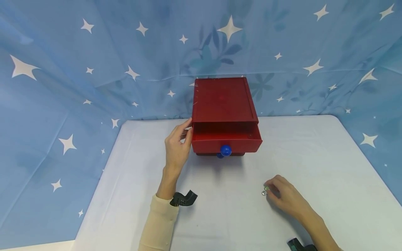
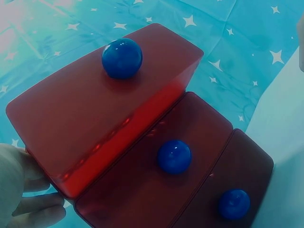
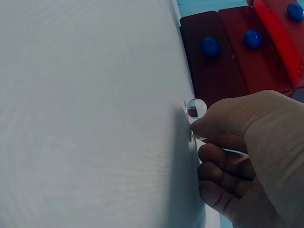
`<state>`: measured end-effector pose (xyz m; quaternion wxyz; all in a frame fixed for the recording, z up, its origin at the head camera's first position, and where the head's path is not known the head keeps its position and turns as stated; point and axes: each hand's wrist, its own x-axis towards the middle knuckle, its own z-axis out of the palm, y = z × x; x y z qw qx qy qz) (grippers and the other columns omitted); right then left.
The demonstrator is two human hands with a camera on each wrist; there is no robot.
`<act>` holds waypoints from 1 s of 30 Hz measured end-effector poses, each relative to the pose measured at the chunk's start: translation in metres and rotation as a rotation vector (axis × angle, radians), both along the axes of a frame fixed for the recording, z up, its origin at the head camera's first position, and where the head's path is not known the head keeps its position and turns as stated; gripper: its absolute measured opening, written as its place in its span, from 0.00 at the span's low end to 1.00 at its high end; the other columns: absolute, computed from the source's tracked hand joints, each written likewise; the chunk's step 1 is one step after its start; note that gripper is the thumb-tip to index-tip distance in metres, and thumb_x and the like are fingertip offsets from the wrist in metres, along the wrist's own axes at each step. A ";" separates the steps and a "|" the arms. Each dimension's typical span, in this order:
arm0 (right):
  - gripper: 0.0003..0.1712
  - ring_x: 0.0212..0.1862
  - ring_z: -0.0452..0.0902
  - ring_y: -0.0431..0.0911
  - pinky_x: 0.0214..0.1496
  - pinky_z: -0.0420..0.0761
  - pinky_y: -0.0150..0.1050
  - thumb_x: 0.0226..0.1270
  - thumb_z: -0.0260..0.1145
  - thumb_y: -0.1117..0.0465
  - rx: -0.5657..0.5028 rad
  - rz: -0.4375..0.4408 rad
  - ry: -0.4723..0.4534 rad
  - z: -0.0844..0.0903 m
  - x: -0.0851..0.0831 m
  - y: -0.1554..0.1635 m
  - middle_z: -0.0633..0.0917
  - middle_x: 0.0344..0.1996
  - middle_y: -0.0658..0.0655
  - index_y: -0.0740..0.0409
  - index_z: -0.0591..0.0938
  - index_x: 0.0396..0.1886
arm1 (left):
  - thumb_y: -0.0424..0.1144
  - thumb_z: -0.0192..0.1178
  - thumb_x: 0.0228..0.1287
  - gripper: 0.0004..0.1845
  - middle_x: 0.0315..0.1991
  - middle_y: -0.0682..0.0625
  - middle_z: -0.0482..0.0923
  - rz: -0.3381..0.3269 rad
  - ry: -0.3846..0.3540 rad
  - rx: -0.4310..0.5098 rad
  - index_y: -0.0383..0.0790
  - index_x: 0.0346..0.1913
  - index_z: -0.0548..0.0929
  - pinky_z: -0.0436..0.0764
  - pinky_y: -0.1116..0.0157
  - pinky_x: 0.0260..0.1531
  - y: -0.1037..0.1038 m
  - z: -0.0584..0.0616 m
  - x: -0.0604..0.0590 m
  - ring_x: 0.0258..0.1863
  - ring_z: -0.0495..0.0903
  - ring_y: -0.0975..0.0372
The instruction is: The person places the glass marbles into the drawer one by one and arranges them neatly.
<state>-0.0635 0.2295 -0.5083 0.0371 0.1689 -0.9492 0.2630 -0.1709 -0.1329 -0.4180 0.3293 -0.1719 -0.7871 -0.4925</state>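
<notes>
A small red chest of drawers [image 1: 224, 101] stands at the back of the table, its top drawer [image 1: 207, 145] pulled out and a round blue knob [image 1: 225, 150] on its front. My left hand [image 1: 177, 146] rests against the chest's left side, fingers touching it beside the open drawer; its fingers [image 2: 40, 209] show at the chest's edge in the left wrist view. Low over the table, right of the chest, my right hand [image 1: 287, 195] pinches a greenish glass marble [image 1: 266, 188] between thumb and index finger. A clear glass marble [image 3: 196, 108] lies right beside the thumb tip.
Two lower drawers, each with a blue knob [image 2: 174, 156], are closed under the top one. A white cloth covers the table [image 1: 220, 216]. Behind it hangs a blue curtain [image 1: 150, 52] with white stars, close to the chest's back.
</notes>
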 end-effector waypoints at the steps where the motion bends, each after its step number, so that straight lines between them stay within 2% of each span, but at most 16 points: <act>1: 0.13 0.37 0.81 0.39 0.40 0.85 0.33 0.54 0.73 0.70 -0.001 0.000 0.001 0.000 0.000 0.000 0.80 0.35 0.43 0.55 0.84 0.40 | 0.33 0.59 0.71 0.19 0.52 0.43 0.86 0.001 -0.001 -0.001 0.41 0.64 0.81 0.89 0.61 0.42 0.000 0.000 0.000 0.38 0.88 0.56; 15: 0.13 0.36 0.80 0.37 0.39 0.85 0.33 0.53 0.73 0.71 -0.013 0.000 0.039 -0.002 -0.001 0.001 0.80 0.34 0.42 0.54 0.84 0.37 | 0.34 0.60 0.71 0.19 0.52 0.43 0.86 -0.002 -0.001 0.009 0.41 0.63 0.81 0.89 0.60 0.43 0.000 0.000 0.001 0.39 0.88 0.55; 30: 0.09 0.38 0.82 0.43 0.41 0.86 0.38 0.55 0.72 0.68 0.007 -0.028 0.069 0.005 -0.001 0.002 0.81 0.33 0.45 0.56 0.85 0.37 | 0.34 0.60 0.71 0.19 0.52 0.43 0.86 0.001 -0.005 0.003 0.40 0.63 0.81 0.89 0.61 0.43 0.001 0.000 0.001 0.39 0.88 0.55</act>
